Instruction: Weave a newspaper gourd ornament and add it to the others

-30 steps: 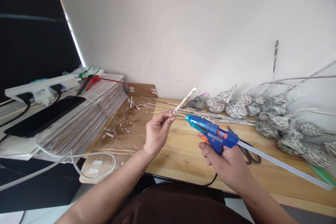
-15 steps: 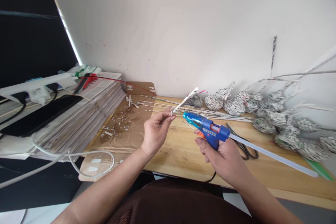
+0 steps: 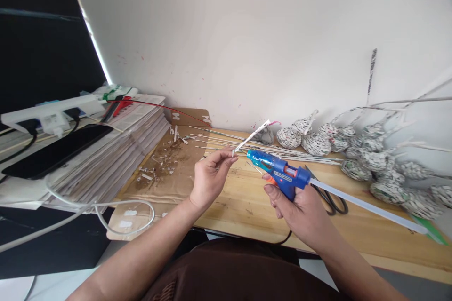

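My left hand [image 3: 212, 174] pinches one end of a rolled paper strip [image 3: 251, 136] between thumb and fingers. The strip slants up and to the right from the fingertips. My right hand [image 3: 300, 209] is wrapped round the handle of a blue hot glue gun [image 3: 275, 167], with fingers by its orange trigger. A long white glue stick [image 3: 367, 206] sticks out of the gun's back. The nozzle points left toward the pinched end, a small gap away from it. Behind both hands, several thin paper rods [image 3: 300, 155] lie along the table.
Woven paper balls [image 3: 376, 157] crowd the right rear along the wall. Black scissors [image 3: 328, 195] lie behind my right hand. Paper scraps litter the brown cardboard [image 3: 173, 181]. On the left, a newspaper stack [image 3: 141, 136] carries a phone [image 3: 56, 148] and power strip [image 3: 52, 112].
The paper strip tilts lower to the right than before. The glue gun is held almost in the same place, and the view has shifted slightly.
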`<state>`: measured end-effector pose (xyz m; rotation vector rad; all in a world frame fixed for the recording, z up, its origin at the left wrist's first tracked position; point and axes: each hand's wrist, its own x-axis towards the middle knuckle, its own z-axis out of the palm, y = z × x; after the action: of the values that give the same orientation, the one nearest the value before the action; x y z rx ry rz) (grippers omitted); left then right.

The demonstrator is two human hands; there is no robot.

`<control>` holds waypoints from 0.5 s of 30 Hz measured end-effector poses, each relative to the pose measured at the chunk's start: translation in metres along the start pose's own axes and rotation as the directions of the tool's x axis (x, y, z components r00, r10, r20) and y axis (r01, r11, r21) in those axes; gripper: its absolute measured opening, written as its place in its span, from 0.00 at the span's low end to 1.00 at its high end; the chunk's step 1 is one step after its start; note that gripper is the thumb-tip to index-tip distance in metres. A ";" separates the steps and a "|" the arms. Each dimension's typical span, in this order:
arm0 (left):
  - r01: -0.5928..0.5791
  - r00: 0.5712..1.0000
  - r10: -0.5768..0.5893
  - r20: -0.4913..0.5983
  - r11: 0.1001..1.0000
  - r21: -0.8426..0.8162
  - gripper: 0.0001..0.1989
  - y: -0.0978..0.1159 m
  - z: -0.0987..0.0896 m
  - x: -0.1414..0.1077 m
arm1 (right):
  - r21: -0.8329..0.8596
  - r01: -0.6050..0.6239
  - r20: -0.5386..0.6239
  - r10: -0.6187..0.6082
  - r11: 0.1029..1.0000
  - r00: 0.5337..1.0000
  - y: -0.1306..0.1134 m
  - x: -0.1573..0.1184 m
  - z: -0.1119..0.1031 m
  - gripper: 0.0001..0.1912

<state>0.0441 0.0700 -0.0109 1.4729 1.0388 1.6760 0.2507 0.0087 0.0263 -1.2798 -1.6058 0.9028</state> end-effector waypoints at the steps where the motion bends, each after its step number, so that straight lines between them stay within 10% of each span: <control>1: -0.011 1.000 0.011 0.001 1.000 0.011 0.04 0.000 -0.001 0.000 | -0.034 0.002 0.010 -0.002 0.999 1.000 0.000 0.000 0.000 0.17; 15: -0.448 0.894 0.413 0.176 0.799 0.402 0.09 0.007 -0.022 0.007 | -0.158 -0.009 0.011 0.011 0.987 1.000 -0.010 -0.001 -0.008 0.14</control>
<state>0.0219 0.0700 -0.0030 2.1908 1.1430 1.7351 0.2544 0.0061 0.0386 -1.3948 -1.7093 0.8027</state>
